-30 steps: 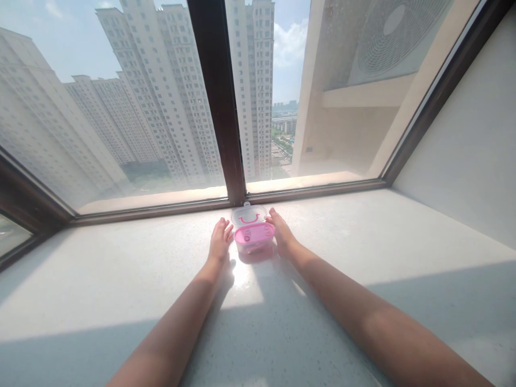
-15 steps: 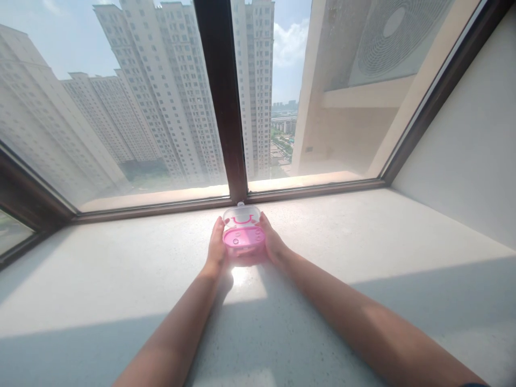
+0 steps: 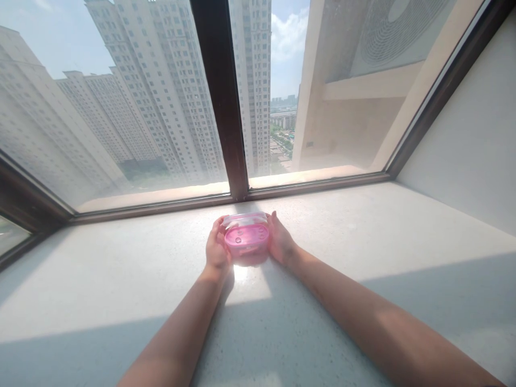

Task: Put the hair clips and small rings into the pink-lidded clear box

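A pink see-through plastic box (image 3: 246,252) sits on the white sill, and a few small round marks show on its pink upper face. Over its far side, a clear lid (image 3: 245,218) slants and looks narrow from here. My left hand (image 3: 217,244) is wrapped around the left side of the box, fingers at the lid's left end. On the right side, my right hand (image 3: 281,239) presses its palm against the box, thumb pointing up and fingertips by the lid's right end. The far-side fingers of both hands are partly hidden.
The white speckled sill (image 3: 133,269) carries bands of sunlight and shadow. Behind the box stands a dark window frame (image 3: 220,102) with glass panes. A white wall (image 3: 467,129) closes the right side. Tall buildings (image 3: 161,91) show outside.
The clear lid stood raised behind the box, its pink curved mark and white tab showing; now it has tipped lower and looks thin. Both hands have shifted slightly with it.
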A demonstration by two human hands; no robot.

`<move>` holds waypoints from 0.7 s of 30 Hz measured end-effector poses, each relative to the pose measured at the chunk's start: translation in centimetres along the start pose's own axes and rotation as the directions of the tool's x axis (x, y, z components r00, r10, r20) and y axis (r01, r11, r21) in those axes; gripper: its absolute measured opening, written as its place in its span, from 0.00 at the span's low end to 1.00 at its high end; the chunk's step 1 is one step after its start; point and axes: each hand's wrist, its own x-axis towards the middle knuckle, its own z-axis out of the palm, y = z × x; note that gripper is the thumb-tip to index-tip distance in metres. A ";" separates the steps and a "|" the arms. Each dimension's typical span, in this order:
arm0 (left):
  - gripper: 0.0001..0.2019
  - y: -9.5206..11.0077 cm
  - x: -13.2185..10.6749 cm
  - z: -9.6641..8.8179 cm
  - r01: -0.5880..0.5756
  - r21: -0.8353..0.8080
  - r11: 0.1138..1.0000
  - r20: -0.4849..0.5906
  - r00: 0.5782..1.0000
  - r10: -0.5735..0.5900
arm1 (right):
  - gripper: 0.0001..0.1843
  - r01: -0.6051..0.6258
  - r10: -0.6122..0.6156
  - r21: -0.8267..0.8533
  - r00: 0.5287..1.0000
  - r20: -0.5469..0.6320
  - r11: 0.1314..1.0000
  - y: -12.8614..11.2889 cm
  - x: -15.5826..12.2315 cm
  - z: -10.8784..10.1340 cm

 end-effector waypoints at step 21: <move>0.10 0.0 -0.3 -0.3 0.035 0.196 0.980 0.035 0.998 -0.042 | 0.20 -0.034 0.043 -0.146 0.997 0.062 0.989 0.3 -0.1 -1.1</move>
